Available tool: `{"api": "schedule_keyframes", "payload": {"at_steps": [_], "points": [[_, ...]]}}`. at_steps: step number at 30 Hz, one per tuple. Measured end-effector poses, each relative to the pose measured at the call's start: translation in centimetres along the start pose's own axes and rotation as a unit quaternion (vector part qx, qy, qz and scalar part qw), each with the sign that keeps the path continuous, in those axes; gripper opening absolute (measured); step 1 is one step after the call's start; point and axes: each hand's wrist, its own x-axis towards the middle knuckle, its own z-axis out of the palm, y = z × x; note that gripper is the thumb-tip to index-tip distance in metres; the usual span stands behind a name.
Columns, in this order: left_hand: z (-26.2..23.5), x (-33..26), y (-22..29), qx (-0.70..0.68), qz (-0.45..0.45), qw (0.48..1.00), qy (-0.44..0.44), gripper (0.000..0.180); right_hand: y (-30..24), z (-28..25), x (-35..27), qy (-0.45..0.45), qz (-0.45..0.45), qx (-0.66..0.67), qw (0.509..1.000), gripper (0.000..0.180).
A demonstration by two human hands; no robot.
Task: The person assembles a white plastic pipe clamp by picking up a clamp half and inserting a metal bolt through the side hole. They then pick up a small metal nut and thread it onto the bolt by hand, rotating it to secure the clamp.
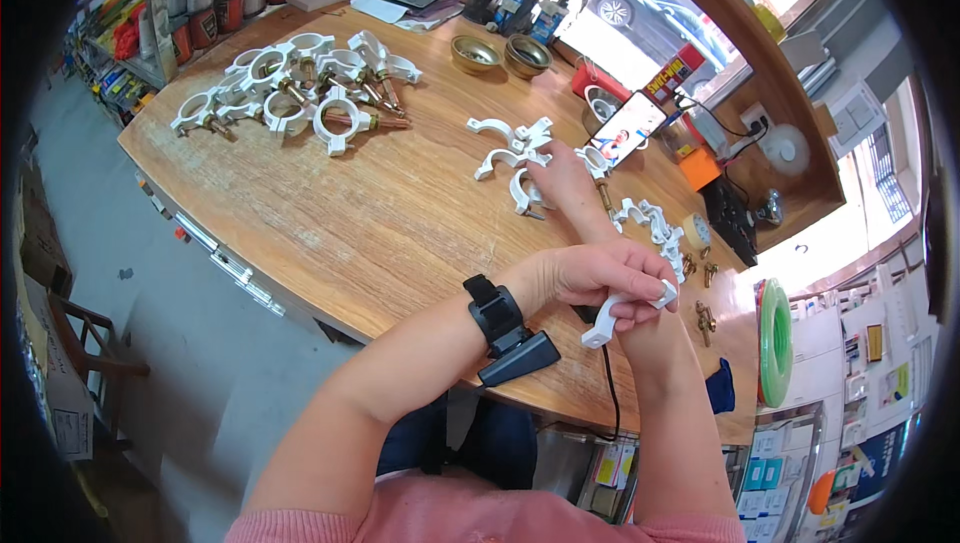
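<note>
My left hand (pixel 600 278), with a black strap and device on its wrist, holds a white plastic half-clamp (pixel 612 323) above the near edge of the wooden table (pixel 380 213). My right forearm passes under it and reaches farther out. My right hand (pixel 562 181) lies on a small group of loose white clamp halves (pixel 505 148), its fingers on one curved piece (pixel 520 195). Whether the fingers grip that piece is hidden.
A heap of assembled white clamps with brass screws (pixel 300 93) lies at the far left. Two brass bowls (pixel 500 55), a propped phone (pixel 627 130), more clamp pieces (pixel 650 223), loose brass screws (pixel 705 318), a tape roll (pixel 697 231) and a green hose coil (pixel 773 343) are to the right.
</note>
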Motion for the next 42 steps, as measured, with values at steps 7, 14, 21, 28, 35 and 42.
{"api": "schedule_keyframes", "payload": {"at_steps": [7, 14, 21, 28, 35, 42], "points": [[-0.5, 0.2, 0.2, 0.01, 0.101, 0.983, 0.15, 0.028, 3.0, -7.8, -4.1, 0.175, -0.012, 0.33, 0.927, 0.027], [-1.2, 1.4, -0.8, 0.096, 0.163, 0.918, 0.348, 0.036, 6.3, -12.9, -16.9, 0.215, 0.013, 0.532, 0.819, 0.021], [-1.2, 1.8, -2.4, 0.141, 0.097, 0.934, 0.315, 0.027, 7.8, -9.6, -18.5, 0.238, -0.158, 0.384, 0.878, 0.027], [-1.5, 1.7, -2.7, 0.196, 0.072, 0.934, 0.29, 0.028, 8.7, -9.4, -18.6, 0.231, -0.169, 0.415, 0.864, 0.027], [-1.2, 1.6, -2.6, 0.216, 0.066, 0.919, 0.323, 0.026, 8.8, -9.8, -18.9, 0.218, -0.185, 0.371, 0.883, 0.027], [-1.0, 1.7, -2.6, 0.219, 0.071, 0.922, 0.311, 0.026, 8.7, -9.6, -18.9, 0.225, -0.206, 0.382, 0.872, 0.027]]}}
